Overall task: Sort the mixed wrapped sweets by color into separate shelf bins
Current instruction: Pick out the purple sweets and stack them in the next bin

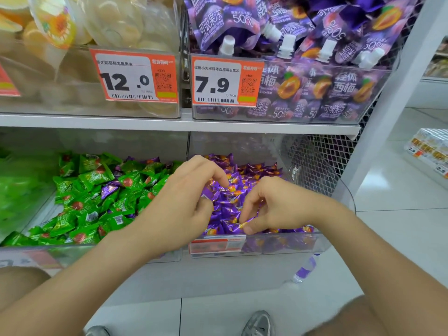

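Two clear bins stand side by side on the lower shelf. The left bin [48, 251] holds green wrapped sweets [80, 190] with a few purple sweets [109, 190] mixed in. The right bin [278, 243] is filled with purple wrapped sweets [254, 170]. Both hands reach into the purple bin. My left hand [184, 202] hovers over the purple pile with its fingers curled; whether it holds anything is hidden. My right hand [266, 204] pinches a purple sweet [244, 223] between thumb and fingers near the bin's front wall.
The upper shelf [169, 122] carries a bin of pale jelly cups [121, 27] and a bin of purple drink pouches [303, 44], both with orange price tags. A wire mesh panel [315, 154] closes the right side. A plastic bottle [305, 270] lies on the floor.
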